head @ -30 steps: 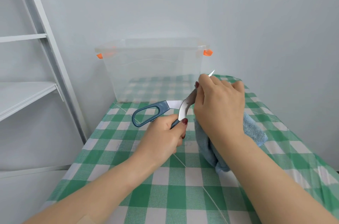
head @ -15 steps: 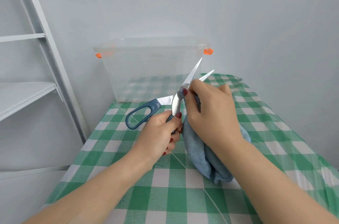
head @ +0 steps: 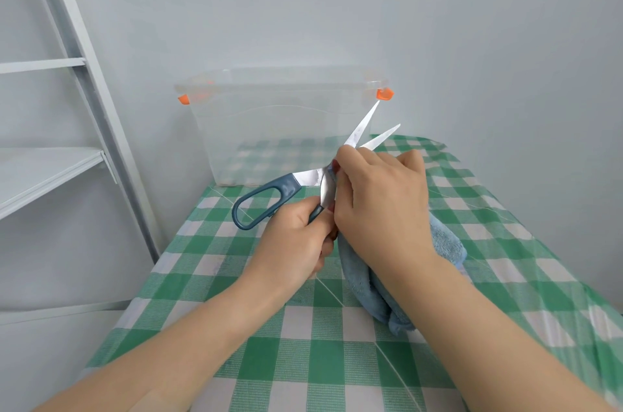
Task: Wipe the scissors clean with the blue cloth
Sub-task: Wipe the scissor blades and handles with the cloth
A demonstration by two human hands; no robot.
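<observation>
Mid-wipe, prob. L hand (head: 296, 238) grips one handle of the scissors (head: 303, 179), held open just above the surface (head: 296, 364), blades pointing away. R hand (head: 381, 206) pinches the blue cloth (head: 367, 290) round the blades near the pivot. Tips + other handle are bare, so likely left to do.

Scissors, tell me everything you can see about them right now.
The scissors have shiny metal blades and slate-blue plastic handles. They are held above the checked table, blades parted, tips pointing up and away toward the clear bin. The left hand grips one handle; the other loop sticks out free to the left. The right hand, holding the blue cloth, pinches the blades near the pivot.
</observation>
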